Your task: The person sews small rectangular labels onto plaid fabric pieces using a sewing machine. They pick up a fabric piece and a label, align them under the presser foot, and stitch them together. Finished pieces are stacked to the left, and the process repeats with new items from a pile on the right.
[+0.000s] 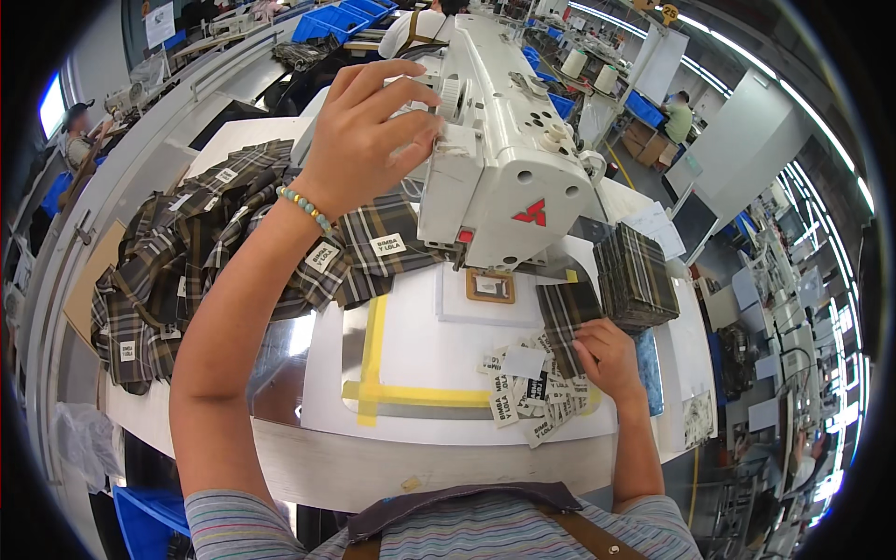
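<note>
My left hand point(373, 131) is raised at the left side of the white sewing machine point(504, 187), fingers apart and curved beside a round dial point(451, 96); whether the fingertips touch it is unclear. In my right hand point(607, 359) is the edge of a dark plaid fabric piece point(565, 313), lying over scattered printed labels point(537, 425) at the right of the work surface point(429, 359). A small framed plate point(490, 286) sits under the machine head, and yellow tape point(373, 345) borders the white sheet.
Plaid pieces with labels point(168, 252) are heaped at the left; a neat plaid stack point(635, 275) stands at the right. Blue bins point(327, 21) are at the back. Co-workers point(411, 33) point(677, 121) point(77, 135) sit or stand at other stations. A blue bin point(145, 518) is below the table.
</note>
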Tool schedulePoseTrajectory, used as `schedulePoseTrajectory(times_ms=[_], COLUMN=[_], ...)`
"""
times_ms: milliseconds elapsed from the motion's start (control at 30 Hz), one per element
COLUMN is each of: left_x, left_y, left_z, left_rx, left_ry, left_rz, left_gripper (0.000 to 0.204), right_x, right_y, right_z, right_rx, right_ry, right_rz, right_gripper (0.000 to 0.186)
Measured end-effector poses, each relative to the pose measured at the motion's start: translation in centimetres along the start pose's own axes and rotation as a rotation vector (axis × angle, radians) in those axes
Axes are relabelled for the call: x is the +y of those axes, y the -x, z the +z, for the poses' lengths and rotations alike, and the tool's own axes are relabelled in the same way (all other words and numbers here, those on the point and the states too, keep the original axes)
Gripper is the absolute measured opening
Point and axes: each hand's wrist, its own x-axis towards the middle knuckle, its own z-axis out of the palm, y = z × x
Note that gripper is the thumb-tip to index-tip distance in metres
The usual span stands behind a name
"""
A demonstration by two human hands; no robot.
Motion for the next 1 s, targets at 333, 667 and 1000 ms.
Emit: schedulePoseTrajectory(times_ms=[333, 667, 1000], left_x=[-0.3, -1.1, 1.6], left_y=[-1.1, -1.6, -3.0], left_z=[-0.5, 0.3, -4.5], left_rx=[-0.101, -0.171, -0.159], left_ry=[0.043, 0.088, 0.582], left_rz=[-0.007, -0.184, -1.09], left_gripper=[0.015, 0.009, 0.012], right_x=[-0.1, -0.2, -0.4], right_y=[0.2, 0.8, 1.4], right_z=[-0.1, -0.5, -2.0], right_rx=[0.002, 0.011, 0.082], right_ry=[0.003, -0.001, -0.144], right_rz=[0.002, 0.004, 0.086], right_gripper=[0.007, 0.007, 0.005])
